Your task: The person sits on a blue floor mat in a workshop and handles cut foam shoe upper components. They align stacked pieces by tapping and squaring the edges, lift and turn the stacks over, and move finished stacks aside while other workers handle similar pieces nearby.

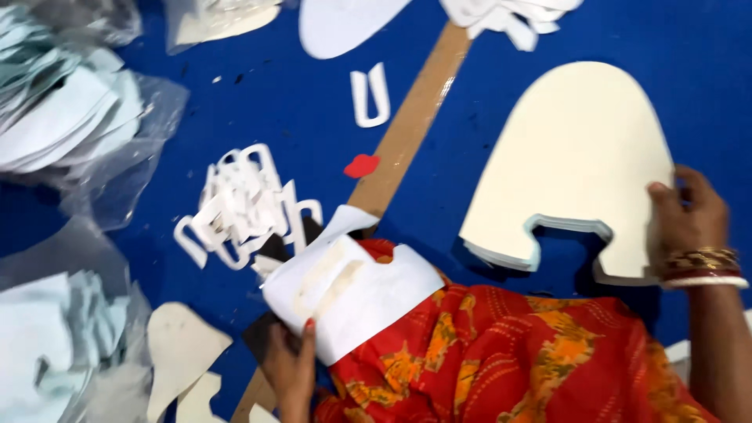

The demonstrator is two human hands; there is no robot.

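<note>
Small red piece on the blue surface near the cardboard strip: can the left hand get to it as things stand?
Probably not straight away. The left hand is gripping a white cut sheet, which lies between it and the small red piece. Nothing covers the piece itself.

The worktop (258,94) is bright blue. The big stack (576,157) is cream. The small piece (352,294) is white with pale brown smears. The cloth (501,360) is red with orange flowers. The strip (411,117) is brown. The bangles (703,262) are gold, red and white.
</note>
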